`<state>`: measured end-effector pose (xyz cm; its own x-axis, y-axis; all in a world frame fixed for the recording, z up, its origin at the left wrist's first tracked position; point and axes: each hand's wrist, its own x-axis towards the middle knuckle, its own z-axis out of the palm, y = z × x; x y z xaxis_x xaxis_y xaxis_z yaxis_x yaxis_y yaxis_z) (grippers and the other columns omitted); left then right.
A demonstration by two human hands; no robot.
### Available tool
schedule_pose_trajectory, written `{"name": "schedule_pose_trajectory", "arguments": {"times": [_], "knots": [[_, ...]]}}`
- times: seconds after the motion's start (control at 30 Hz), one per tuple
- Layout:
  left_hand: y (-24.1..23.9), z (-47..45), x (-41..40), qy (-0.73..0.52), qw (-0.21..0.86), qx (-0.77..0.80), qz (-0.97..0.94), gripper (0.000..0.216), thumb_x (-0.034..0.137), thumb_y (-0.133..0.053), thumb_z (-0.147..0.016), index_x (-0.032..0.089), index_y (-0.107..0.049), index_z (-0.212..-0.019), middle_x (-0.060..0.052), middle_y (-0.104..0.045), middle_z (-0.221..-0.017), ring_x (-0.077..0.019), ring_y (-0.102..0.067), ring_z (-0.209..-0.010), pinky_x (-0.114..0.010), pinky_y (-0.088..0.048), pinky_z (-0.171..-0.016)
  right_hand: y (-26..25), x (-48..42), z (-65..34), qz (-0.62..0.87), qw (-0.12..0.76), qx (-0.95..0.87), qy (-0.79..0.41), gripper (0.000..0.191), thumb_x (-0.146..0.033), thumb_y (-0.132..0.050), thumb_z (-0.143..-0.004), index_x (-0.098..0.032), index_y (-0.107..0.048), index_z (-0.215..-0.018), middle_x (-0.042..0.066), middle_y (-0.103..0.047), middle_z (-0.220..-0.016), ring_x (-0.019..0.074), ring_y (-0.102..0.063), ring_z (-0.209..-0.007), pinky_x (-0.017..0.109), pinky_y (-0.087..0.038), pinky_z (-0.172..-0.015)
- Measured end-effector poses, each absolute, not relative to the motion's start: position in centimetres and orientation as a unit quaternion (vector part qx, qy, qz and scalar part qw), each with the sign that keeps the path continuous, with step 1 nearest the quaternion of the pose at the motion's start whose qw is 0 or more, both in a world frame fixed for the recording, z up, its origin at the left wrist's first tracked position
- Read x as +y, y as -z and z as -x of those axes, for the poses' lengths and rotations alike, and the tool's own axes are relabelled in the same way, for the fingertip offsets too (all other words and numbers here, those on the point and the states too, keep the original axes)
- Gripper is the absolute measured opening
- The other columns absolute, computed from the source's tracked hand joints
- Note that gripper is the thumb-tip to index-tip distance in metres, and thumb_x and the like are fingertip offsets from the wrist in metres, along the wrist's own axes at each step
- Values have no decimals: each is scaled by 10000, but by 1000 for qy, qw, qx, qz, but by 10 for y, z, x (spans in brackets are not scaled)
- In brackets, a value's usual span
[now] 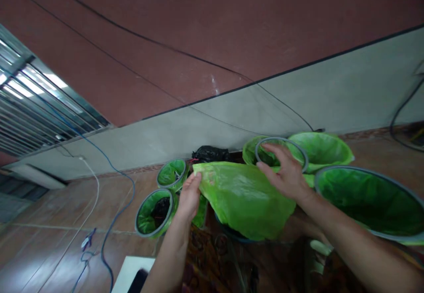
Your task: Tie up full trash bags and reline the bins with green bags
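Note:
A green plastic bag [245, 200] is stretched out in front of me, and its upper left corner is pinched between the thumb and fingers of my left hand [190, 193]. My right hand [286, 171] hovers at the bag's right side with its thumb and fingers apart. Just behind that hand, a grey ring [306, 154] rims a green-lined bin, partly covered by my fingers. Whether my right fingertips touch the bag or the ring, I cannot tell. Something dark and round shows in part beneath the bag.
A wide green-lined bin [367, 191] with a grey rim stands at right, beside another green liner [321, 149]. Two smaller lined bins [154, 213] are at left. A black bag [210, 153] lies against the wall. A blue hose [132, 191] and white cable [97, 182] cross the tiles.

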<state>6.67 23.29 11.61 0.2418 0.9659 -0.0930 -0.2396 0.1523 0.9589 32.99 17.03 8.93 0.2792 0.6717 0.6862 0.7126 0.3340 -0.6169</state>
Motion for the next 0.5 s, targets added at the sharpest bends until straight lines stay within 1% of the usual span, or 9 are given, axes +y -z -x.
{"name": "schedule_pose_trajectory", "arguments": {"times": [0.1,0.13,0.17,0.23,0.3,0.33,0.4,0.5], "knots": [[-108,-100,217,-346,639,366,-582,341,457,-669,-807,158,-711,-965,-47,-730,-852,-218,-666,-861,-316,-510,-811,-101,164,-303,521,513,-680,-57,572,-395,-623,-845,-253,-484,-1381,120,-593,-1315,299,-547,-1223,524,-451,-1024],[-104,-109,214,-311,623,351,-626,323,454,-649,-820,158,-715,-932,-41,-719,-841,-212,-649,-847,-308,-502,-798,-102,164,-298,512,505,-689,-91,572,-395,-628,-841,-262,-492,-1380,115,-600,-1316,296,-557,-1215,514,-462,-1013],[-99,-118,211,-284,602,340,-664,307,448,-633,-831,158,-715,-890,-35,-707,-827,-206,-632,-834,-299,-494,-788,-102,165,-296,507,498,-691,-129,531,-390,-627,-841,-268,-530,-1349,104,-626,-1287,288,-584,-1182,493,-481,-991],[-88,-131,207,-253,568,337,-707,301,444,-607,-844,160,-703,-819,-26,-685,-792,-193,-603,-802,-285,-482,-763,-100,169,-298,508,477,-685,-212,349,-373,-607,-854,-267,-654,-1183,69,-708,-1137,255,-657,-1042,423,-524,-904],[-78,-140,206,-240,563,350,-709,316,458,-584,-852,163,-687,-806,-21,-668,-759,-182,-587,-766,-273,-477,-730,-96,172,-304,513,454,-675,-274,196,-354,-585,-862,-250,-724,-955,24,-750,-926,214,-690,-862,352,-535,-793],[-73,-143,205,-236,573,355,-700,326,469,-572,-857,164,-680,-814,-19,-662,-745,-176,-583,-746,-268,-476,-714,-94,172,-308,516,449,-669,-290,180,-349,-583,-860,-242,-728,-867,7,-747,-844,198,-685,-796,327,-527,-750],[-65,-146,204,-233,600,354,-679,342,488,-559,-857,165,-662,-816,-13,-646,-717,-157,-568,-686,-259,-469,-673,-92,173,-313,522,463,-651,-298,190,-350,-586,-853,-234,-720,-784,-13,-725,-757,174,-660,-724,291,-504,-696],[-56,-146,200,-226,629,346,-658,346,499,-558,-852,165,-643,-823,-11,-645,-731,-137,-545,-623,-256,-456,-628,-93,173,-323,535,549,-574,-287,195,-376,-606,-839,-228,-710,-765,-25,-690,-713,147,-618,-677,255,-476,-643]]}}
